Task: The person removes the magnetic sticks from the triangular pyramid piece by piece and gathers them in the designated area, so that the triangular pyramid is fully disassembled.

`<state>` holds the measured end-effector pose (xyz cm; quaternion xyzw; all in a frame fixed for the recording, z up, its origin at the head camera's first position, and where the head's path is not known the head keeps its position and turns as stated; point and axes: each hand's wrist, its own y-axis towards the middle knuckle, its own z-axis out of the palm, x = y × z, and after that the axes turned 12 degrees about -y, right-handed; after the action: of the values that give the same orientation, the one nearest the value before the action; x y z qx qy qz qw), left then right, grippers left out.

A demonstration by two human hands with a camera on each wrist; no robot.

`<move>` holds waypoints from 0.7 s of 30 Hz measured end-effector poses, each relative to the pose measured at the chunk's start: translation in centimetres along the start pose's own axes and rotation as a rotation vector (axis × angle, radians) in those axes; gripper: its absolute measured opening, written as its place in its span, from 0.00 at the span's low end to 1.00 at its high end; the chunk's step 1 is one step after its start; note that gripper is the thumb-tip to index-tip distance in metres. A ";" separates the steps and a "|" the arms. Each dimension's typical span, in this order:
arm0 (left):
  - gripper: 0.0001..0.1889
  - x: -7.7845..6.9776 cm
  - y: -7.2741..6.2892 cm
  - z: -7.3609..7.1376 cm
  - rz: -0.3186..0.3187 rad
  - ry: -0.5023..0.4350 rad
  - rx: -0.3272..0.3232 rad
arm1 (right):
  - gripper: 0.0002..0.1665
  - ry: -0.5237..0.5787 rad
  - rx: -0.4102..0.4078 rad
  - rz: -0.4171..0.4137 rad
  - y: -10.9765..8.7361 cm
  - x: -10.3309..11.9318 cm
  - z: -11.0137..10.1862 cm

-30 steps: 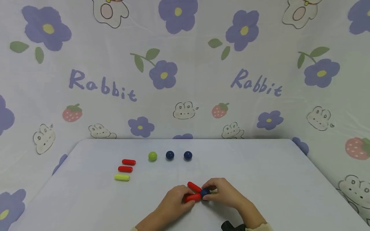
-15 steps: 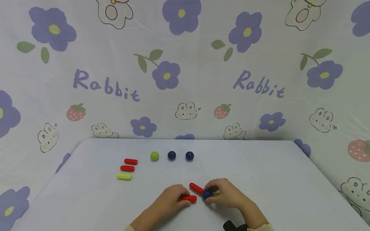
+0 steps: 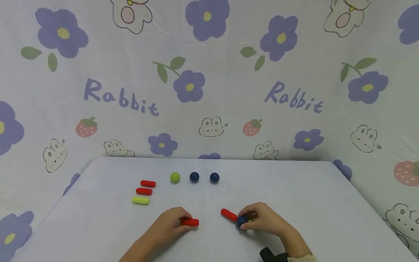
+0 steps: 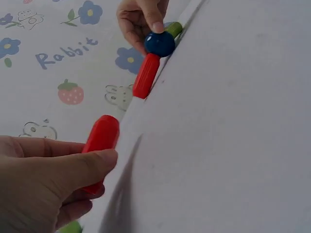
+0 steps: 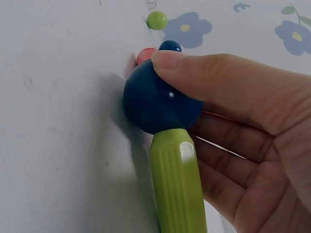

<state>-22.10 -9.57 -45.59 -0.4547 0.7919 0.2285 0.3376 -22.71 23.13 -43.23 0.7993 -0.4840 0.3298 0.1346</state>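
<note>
My left hand [image 3: 170, 222] pinches a loose red rod [image 4: 103, 141] between thumb and fingers, low over the white table. To its right, my right hand [image 3: 263, 219] holds a dark blue ball [image 5: 158, 99] by thumb and fingers. A second red rod [image 3: 228, 214] is joined to that ball and points up and left. From the ball's other side runs a yellow-green rod [image 5: 177, 179], plain in the right wrist view but mostly covered by the fingers in the head view. A gap separates the left hand's rod from the joined pieces.
At the left of the white table [image 3: 314, 196] lie two red rods [image 3: 144, 191] and a yellow rod [image 3: 140, 200]. Behind stand a green ball [image 3: 175, 177] and two dark blue balls [image 3: 194, 177]. A black strap mount [image 3: 273, 255] sits at the right wrist.
The left hand's red rod has come away from the blue ball and moved left with the hand. My right hand has shifted slightly right, carrying the ball with its rods.
</note>
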 end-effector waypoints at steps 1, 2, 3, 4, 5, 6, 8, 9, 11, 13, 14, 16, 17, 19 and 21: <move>0.12 0.1 -0.2 -0.6 -0.020 0.011 0.001 | 0.19 0.003 0.001 -0.001 0.0 0.1 0.1; 0.12 0.3 -0.4 -1.3 -0.041 0.025 -0.006 | 0.19 0.002 0.003 -0.001 0.1 0.2 0.1; 0.12 0.5 -0.7 -2.1 -0.071 0.031 -0.018 | 0.19 -0.002 0.004 -0.005 0.1 0.3 0.2; 0.12 0.7 -0.9 -2.9 -0.103 0.034 -0.038 | 0.19 -0.012 0.002 -0.011 0.2 0.3 0.2; 0.12 0.9 -1.2 -3.7 -0.132 0.037 -0.066 | 0.19 -0.019 -0.001 -0.016 0.2 0.4 0.2; 0.12 1.1 -1.5 -4.6 -0.156 0.043 -0.097 | 0.19 -0.029 -0.004 -0.019 0.3 0.4 0.2; 0.12 1.7 -2.1 -6.1 -0.182 0.070 -0.159 | 0.19 -0.042 -0.009 -0.023 0.4 0.3 0.1; 0.12 2.0 -2.4 -6.8 -0.188 0.078 -0.182 | 0.19 -0.046 -0.011 -0.022 0.4 0.3 0.1; 0.12 2.7 -3.0 -8.1 -0.182 0.101 -0.212 | 0.19 -0.047 -0.010 -0.020 0.4 0.3 0.1; 0.12 3.3 -3.4 -9.0 -0.190 0.105 -0.217 | 0.19 -0.043 -0.006 -0.015 0.4 0.2 0.1; 0.13 3.7 -3.6 -9.4 -0.193 0.105 -0.215 | 0.20 -0.043 -0.004 -0.010 0.4 0.2 0.1; 0.12 4.4 -3.9 -9.9 -0.207 0.109 -0.208 | 0.20 -0.040 -0.002 -0.008 0.4 0.2 0.2; 0.13 4.7 -4.1 -10.1 -0.218 0.109 -0.210 | 0.20 -0.038 -0.001 -0.005 0.4 0.2 0.3; 0.13 5.2 -4.3 -10.4 -0.238 0.110 -0.213 | 0.20 -0.037 0.000 0.003 0.4 0.2 0.4; 0.14 5.7 -4.5 -10.5 -0.262 0.107 -0.217 | 0.20 -0.038 -0.001 0.005 0.4 0.2 0.5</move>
<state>-23.63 -21.99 -43.08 -0.5994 0.7133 0.2422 0.2706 -22.84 22.51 -43.48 0.8042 -0.4884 0.3148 0.1249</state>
